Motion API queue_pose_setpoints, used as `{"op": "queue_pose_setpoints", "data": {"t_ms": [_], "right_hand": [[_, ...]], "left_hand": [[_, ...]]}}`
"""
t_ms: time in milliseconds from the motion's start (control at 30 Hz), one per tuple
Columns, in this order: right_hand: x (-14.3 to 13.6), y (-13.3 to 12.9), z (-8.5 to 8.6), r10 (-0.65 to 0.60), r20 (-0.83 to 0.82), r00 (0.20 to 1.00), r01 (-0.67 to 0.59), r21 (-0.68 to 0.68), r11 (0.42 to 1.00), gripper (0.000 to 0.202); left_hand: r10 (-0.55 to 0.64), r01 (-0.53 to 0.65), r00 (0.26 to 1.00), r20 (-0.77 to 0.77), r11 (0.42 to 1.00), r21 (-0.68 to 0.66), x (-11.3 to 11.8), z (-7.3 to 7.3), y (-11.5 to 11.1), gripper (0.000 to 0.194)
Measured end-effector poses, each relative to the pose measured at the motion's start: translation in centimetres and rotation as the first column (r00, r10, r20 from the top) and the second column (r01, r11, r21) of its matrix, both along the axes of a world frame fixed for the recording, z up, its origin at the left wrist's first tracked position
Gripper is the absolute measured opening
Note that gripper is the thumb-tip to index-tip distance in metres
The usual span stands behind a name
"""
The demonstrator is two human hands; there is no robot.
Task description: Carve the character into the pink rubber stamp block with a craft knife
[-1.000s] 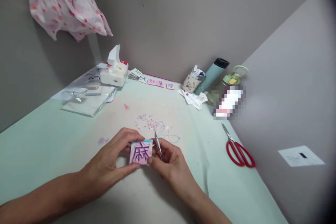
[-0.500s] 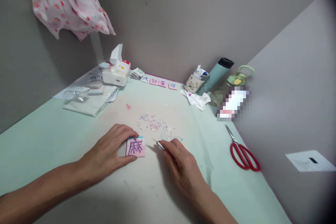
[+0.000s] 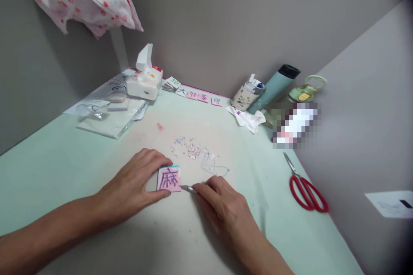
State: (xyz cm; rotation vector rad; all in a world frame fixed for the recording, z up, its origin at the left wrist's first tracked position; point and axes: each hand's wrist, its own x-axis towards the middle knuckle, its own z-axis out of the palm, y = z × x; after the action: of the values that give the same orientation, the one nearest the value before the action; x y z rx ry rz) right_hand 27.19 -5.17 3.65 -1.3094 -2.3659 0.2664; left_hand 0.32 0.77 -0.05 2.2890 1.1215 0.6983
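Note:
A small pink square block (image 3: 169, 179) with a purple carved character lies on the table. My left hand (image 3: 137, 178) grips it between the thumb at its lower edge and the fingers at its upper left corner. My right hand (image 3: 222, 206) is closed round a thin carving knife (image 3: 189, 188), whose blade tip is at the lower right edge of the block. Past the block lie pink, white and blue shavings (image 3: 192, 148) and a thin curl of blue strip (image 3: 206, 164).
Red-handled scissors (image 3: 303, 187) lie at the right by a phone (image 3: 296, 125). Small character blocks (image 3: 202, 97), a tissue pack (image 3: 145, 84), a pen cup (image 3: 245, 96), a crumpled tissue (image 3: 250, 120) and bottles (image 3: 274, 88) line the back. A plastic packet (image 3: 111, 122) lies at the left.
The knife has come down and left, its tip now at the block's right edge instead of raised beside it. The view has shifted slightly. My left hand keeps its grip.

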Motion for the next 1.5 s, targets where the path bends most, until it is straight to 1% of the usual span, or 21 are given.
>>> {"op": "queue_pose_setpoints", "data": {"t_ms": [167, 367, 600, 733, 833, 1033, 1167, 1367, 1500], "right_hand": [[0.1, 0.0, -0.2, -0.015, -0.008, 1.000, 0.015, -0.022, 1.000, 0.027], [0.0, -0.2, -0.4, -0.036, -0.032, 0.999, 0.031, -0.133, 0.991, 0.029], [-0.4, -0.5, -1.0, -0.061, -0.023, 0.998, 0.057, -0.144, 0.988, 0.031], [-0.6, -0.7, -1.2, -0.069, -0.005, 0.998, 0.068, -0.108, 0.992, 0.030], [-0.9, -0.6, -1.1, -0.077, 0.020, 0.997, 0.078, -0.053, 0.996, 0.030], [-1.0, -0.3, -0.8, -0.028, 0.063, 0.998, 0.026, 0.040, 0.999, 0.037], [-0.9, -0.3, -0.9, -0.034, 0.057, 0.998, 0.031, 0.065, 0.997, 0.038], [-1.1, -0.4, -0.8, -0.041, 0.036, 0.999, 0.038, 0.087, 0.996, 0.037], [-1.3, -0.6, -0.9, -0.056, 0.006, 0.998, 0.055, 0.123, 0.991, 0.034]], "left_hand": [[-0.014, 0.014, 1.000, -0.011, 1.000, -0.011, 0.0, 0.1, 0.0, 0.042], [0.000, 0.000, 1.000, 0.010, 1.000, 0.005, 0.1, 0.0, 0.1, 0.042], [-0.003, 0.003, 1.000, 0.019, 1.000, -0.004, 0.0, 0.0, 0.1, 0.040], [0.000, 0.000, 1.000, 0.005, 0.999, -0.038, -0.1, 0.2, 0.2, 0.039], [-0.005, 0.004, 1.000, -0.011, 0.998, -0.056, -0.1, 0.4, 0.2, 0.039], [-0.026, 0.024, 0.999, -0.019, 0.997, -0.079, -0.1, 0.9, 0.4, 0.038], [-0.041, 0.040, 0.999, -0.012, 0.996, -0.084, -0.2, 0.9, 0.5, 0.039], [-0.032, 0.033, 0.999, 0.004, 0.999, -0.041, -0.3, 0.4, 0.3, 0.038], [-0.036, 0.035, 0.999, -0.013, 0.998, -0.058, -0.3, 0.6, 0.4, 0.039]]}}
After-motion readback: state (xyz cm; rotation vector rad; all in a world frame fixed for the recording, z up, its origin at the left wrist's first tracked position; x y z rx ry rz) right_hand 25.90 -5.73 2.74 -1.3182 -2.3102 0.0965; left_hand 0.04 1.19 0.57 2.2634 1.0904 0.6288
